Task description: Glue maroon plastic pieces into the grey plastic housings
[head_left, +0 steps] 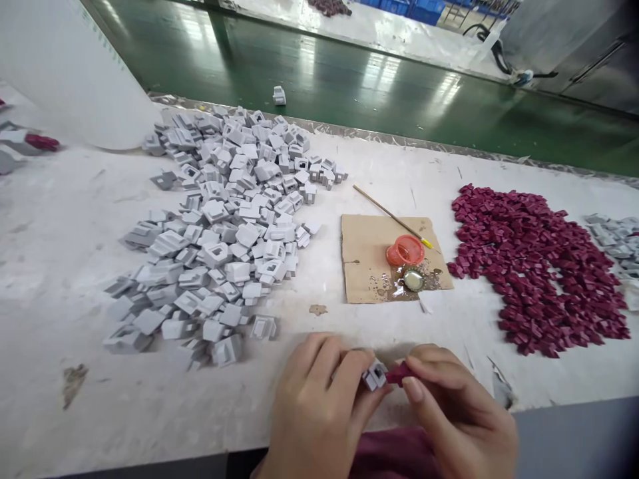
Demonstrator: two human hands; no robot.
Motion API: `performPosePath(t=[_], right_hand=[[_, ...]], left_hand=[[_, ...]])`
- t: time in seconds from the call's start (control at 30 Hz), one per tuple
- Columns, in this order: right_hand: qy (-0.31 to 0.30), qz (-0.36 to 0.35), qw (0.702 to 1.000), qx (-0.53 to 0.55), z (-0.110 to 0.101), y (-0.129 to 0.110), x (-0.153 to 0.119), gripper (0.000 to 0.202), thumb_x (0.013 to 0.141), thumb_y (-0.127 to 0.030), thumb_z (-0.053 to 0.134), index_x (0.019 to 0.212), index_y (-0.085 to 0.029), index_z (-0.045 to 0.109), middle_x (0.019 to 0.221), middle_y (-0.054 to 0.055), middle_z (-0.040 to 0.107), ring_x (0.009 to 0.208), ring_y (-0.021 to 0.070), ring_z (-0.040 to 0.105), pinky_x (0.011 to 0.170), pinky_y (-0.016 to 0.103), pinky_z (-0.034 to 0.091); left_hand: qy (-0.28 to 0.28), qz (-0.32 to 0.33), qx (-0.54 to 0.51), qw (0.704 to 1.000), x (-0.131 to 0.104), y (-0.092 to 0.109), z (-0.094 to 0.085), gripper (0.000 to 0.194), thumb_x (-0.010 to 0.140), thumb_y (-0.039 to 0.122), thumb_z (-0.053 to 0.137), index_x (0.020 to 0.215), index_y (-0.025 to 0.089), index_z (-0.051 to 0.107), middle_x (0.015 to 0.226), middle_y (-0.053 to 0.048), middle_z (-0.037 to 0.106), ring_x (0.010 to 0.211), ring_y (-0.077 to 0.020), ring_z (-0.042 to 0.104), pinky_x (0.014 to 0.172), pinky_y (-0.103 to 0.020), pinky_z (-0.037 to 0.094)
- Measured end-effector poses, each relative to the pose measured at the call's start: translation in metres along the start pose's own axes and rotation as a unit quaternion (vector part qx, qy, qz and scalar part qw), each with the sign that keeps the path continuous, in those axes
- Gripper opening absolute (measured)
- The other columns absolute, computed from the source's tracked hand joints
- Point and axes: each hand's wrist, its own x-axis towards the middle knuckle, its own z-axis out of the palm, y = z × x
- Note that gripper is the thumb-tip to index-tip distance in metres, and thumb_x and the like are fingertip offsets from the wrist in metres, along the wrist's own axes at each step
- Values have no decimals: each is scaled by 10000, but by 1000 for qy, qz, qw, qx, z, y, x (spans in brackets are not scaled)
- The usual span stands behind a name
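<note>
My left hand (319, 399) is closed around a small grey plastic part (375, 375) with a square opening facing right. Between the thumb and forefinger of my right hand (456, 406) is a small maroon plastic piece (398, 374). Its tip meets the grey part's opening; how deep it sits I cannot tell. Both hands are over the front edge of the white table (200, 416). To the left lies a large heap of grey parts (239, 219), and at the right a heap of maroon pieces (534, 259).
Beyond my hands lies a cardboard sheet (362, 243) with a red cup (405, 251), a wet bottle cap (413, 279) and a thin brush (389, 214). A green conveyor belt (344, 86) crosses behind, carrying one grey part (279, 96). A white cylinder (74, 66) stands back left.
</note>
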Motion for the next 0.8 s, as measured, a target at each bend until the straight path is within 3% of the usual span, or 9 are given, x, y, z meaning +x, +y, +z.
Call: performPosePath(t=[0.17, 0.33, 0.57, 0.7, 0.8], right_hand=[[-8, -40, 999, -14, 4, 0, 4, 274, 811, -22, 631, 991, -221, 686, 818, 20, 670, 762, 153, 633, 632, 251, 568], [-53, -80, 993, -70, 2, -2, 3, 306, 820, 8, 631, 1045, -197, 659, 872, 46, 660, 799, 176, 631, 657, 299, 561], [-96, -122, 981, -116, 2, -10, 4, 302, 835, 42, 622, 1066, -151, 642, 888, 61, 650, 801, 172, 620, 630, 283, 564], [-131, -141, 976, -106, 1, -10, 5, 276, 882, 13, 596, 1113, -135, 624, 918, 64, 651, 830, 158, 619, 675, 265, 571], [-159, -144, 970, -116, -9, -7, 5, 288, 940, -98, 584, 1225, -139, 584, 987, 66, 667, 905, 160, 630, 746, 251, 580]], left_hand=[[-6, -1, 0, 1000, -1, -1, -1, 98, 873, 252, 675, 932, 196, 619, 757, -23, 611, 737, -214, 526, 637, -341, 455], [-9, -4, 8, 1000, 0, 1, -1, 29, 904, 195, 610, 928, 194, 626, 748, -26, 604, 739, -213, 533, 630, -338, 451], [-23, -7, 6, 1000, -2, 0, -2, 84, 895, 141, 589, 951, 197, 616, 763, -26, 609, 744, -216, 548, 635, -349, 460], [-31, 8, -1, 1000, -4, -3, -3, 97, 886, 152, 610, 972, 195, 597, 780, -27, 606, 745, -216, 553, 642, -354, 476], [-37, 14, -24, 999, -4, -2, -5, 140, 900, 155, 594, 1027, 213, 592, 831, -26, 628, 780, -208, 588, 691, -345, 515]])
